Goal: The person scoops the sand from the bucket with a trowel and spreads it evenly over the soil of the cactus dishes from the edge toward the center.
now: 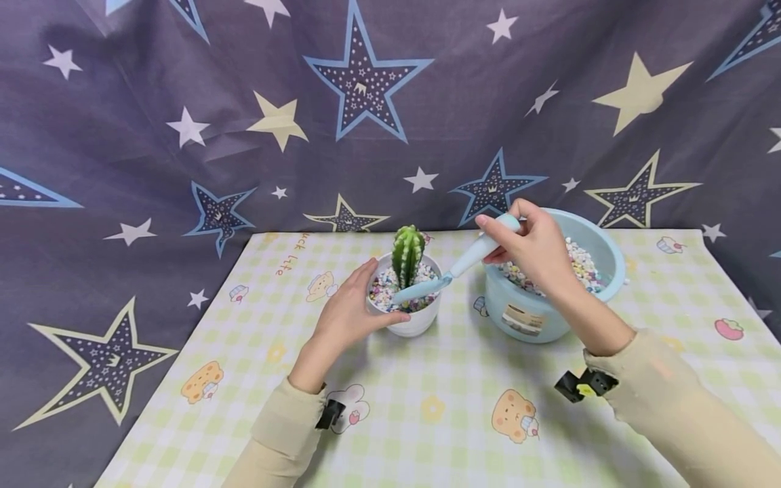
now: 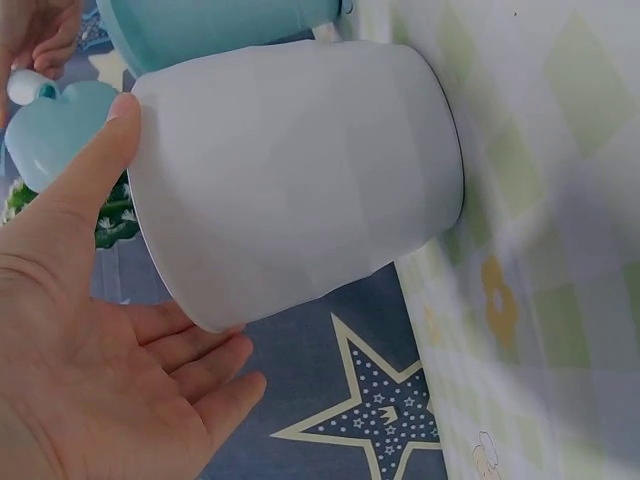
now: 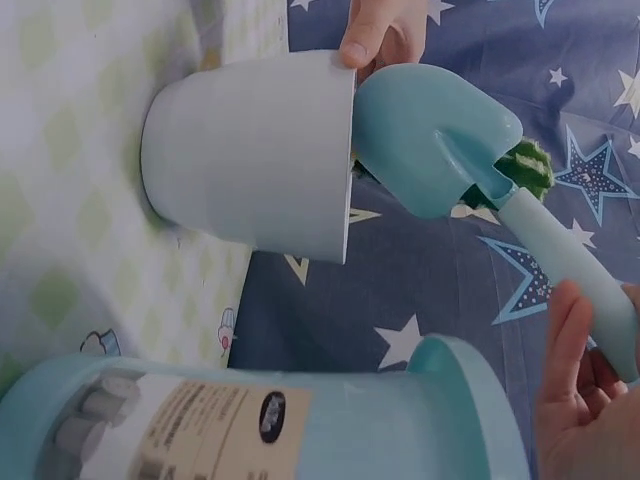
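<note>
Okay, clamping one trowel (image 1: pixel 478 255) in right grip (image 1: pixel 537 247), one pot (image 1: pixel 413 321) in left grip (image 1: pixel 346 308); seeing one cactus (image 1: pixel 407 254) partly behind trowel, one bucket (image 1: pixel 556 318) nearby.

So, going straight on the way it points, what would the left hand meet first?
The left hand would meet the pot almost immediately: it sits between thumb and fingers, though exact depth is unclear.

left hand (image 2: pixel 95 345) apparently round white pot (image 2: pixel 300 180)
</note>
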### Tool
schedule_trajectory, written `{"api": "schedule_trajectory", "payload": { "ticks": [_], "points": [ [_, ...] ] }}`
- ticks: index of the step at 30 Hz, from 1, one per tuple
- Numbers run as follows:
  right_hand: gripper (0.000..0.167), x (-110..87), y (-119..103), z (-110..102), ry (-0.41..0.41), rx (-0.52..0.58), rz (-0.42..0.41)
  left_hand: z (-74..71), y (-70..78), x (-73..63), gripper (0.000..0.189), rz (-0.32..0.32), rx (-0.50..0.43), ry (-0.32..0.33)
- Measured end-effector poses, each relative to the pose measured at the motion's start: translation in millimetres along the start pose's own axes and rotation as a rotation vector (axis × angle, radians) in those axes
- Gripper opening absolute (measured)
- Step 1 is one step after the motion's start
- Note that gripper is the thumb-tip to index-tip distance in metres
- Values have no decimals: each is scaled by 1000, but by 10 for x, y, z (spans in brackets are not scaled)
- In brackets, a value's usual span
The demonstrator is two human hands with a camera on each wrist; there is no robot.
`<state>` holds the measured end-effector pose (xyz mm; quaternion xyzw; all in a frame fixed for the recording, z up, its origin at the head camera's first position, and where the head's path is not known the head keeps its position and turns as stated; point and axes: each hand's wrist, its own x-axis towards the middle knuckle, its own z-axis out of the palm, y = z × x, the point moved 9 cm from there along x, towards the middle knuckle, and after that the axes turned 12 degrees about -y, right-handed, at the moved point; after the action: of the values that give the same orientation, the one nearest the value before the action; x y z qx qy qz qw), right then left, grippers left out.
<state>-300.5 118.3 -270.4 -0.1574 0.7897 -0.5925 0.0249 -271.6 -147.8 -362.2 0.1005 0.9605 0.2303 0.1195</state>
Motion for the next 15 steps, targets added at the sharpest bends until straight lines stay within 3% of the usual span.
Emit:
{"api": "schedule_trajectory", "payload": {
  "ticks": [15],
  "points": [
    [40, -51, 38, -254, 27, 38, -35, -23, 20, -16, 119, 2, 18, 12]
  ]
}}
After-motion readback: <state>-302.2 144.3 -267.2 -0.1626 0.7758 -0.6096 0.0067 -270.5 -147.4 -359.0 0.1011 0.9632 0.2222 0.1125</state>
